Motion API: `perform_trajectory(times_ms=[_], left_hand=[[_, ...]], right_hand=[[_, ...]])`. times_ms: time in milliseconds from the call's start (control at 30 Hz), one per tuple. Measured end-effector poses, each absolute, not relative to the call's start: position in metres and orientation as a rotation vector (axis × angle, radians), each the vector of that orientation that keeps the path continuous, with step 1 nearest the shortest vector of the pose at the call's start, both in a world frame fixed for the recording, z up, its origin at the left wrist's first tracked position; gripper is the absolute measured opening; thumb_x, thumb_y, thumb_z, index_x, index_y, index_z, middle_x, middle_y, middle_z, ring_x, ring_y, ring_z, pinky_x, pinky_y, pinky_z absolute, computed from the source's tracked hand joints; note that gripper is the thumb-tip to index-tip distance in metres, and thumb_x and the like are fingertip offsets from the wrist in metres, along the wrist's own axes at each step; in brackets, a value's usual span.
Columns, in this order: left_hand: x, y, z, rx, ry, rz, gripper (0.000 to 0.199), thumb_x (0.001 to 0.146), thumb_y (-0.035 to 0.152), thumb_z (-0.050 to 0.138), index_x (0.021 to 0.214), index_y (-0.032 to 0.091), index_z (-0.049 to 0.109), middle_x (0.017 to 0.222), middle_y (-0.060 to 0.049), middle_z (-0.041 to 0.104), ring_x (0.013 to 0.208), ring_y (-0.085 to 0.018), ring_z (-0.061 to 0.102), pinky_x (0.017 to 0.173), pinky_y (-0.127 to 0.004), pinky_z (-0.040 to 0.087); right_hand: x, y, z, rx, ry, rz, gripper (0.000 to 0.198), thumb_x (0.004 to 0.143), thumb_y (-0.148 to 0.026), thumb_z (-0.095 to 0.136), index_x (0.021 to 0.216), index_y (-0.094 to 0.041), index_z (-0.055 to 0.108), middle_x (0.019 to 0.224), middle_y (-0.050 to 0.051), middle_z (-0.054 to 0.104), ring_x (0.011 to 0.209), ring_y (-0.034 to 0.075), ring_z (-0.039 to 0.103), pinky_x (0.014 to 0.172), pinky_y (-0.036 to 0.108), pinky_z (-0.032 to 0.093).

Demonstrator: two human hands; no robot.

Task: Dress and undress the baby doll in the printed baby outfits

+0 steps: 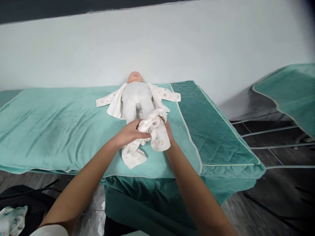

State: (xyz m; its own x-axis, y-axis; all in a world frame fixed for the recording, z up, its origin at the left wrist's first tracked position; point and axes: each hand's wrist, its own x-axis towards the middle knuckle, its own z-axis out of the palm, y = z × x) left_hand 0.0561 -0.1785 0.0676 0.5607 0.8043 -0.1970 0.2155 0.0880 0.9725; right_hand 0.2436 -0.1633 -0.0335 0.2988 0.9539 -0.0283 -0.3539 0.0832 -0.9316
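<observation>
A baby doll [137, 93] with a grey-white cloth body lies on its back on the green bed, head toward the wall. A white printed jacket [115, 104] is spread open under it, sleeves stretched to both sides. Over the lower end of the doll's legs are bunched white printed baby pants [159, 137]. My left hand [131, 132] grips the pants from the left, thumb on top of the cloth. At their right side is my right hand [168, 129], its fingers mostly hidden behind the fabric. The doll's feet are covered by the cloth.
A green velvety sheet [61, 124] covers the bed, with a quilted darker cover [211, 131] at right. The white wall [157, 46] stands behind. Another bed frame [275, 131] is at far right. A black bag [29, 203] sits on the floor at lower left.
</observation>
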Motion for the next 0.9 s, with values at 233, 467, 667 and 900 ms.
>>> perform_trajectory(times_ms=[233,467,667,900], left_hand=[[0.064,-0.176,0.065,1.437,1.019,0.58,0.029,0.073,0.034,0.077,0.094,0.016,0.07,0.086,-0.003,0.071,0.076,-0.018,0.064,0.067,-0.029,0.049],[0.062,-0.152,0.076,1.752,1.323,0.757,0.013,0.074,0.027,0.064,0.083,0.018,0.061,0.079,0.002,0.065,0.075,-0.016,0.059,0.064,-0.026,0.043],[0.065,-0.129,0.07,1.919,1.424,0.847,0.007,0.076,0.026,0.058,0.081,0.02,0.059,0.077,0.002,0.064,0.078,-0.017,0.058,0.067,-0.027,0.04],[0.062,-0.104,0.072,1.972,1.445,0.911,0.014,0.077,0.026,0.061,0.089,0.02,0.065,0.084,0.001,0.069,0.084,-0.019,0.062,0.075,-0.028,0.045]], right_hand=[[0.243,-0.167,-0.026,-1.083,-0.725,1.139,0.029,0.074,-0.043,0.076,0.094,-0.024,0.069,0.1,0.006,0.076,0.101,0.027,0.067,0.091,0.044,0.054],[0.23,-0.168,-0.023,-1.006,-0.662,1.1,0.036,0.073,-0.045,0.071,0.1,-0.021,0.067,0.106,0.006,0.077,0.096,0.024,0.071,0.089,0.04,0.057],[0.224,-0.157,-0.022,-1.001,-0.723,0.956,0.023,0.079,-0.04,0.065,0.094,-0.023,0.065,0.103,0.004,0.076,0.114,0.025,0.067,0.098,0.042,0.054],[0.236,-0.129,-0.014,-1.078,-0.927,0.719,0.017,0.084,-0.035,0.064,0.094,-0.024,0.069,0.115,0.004,0.074,0.12,0.023,0.063,0.114,0.043,0.042]])
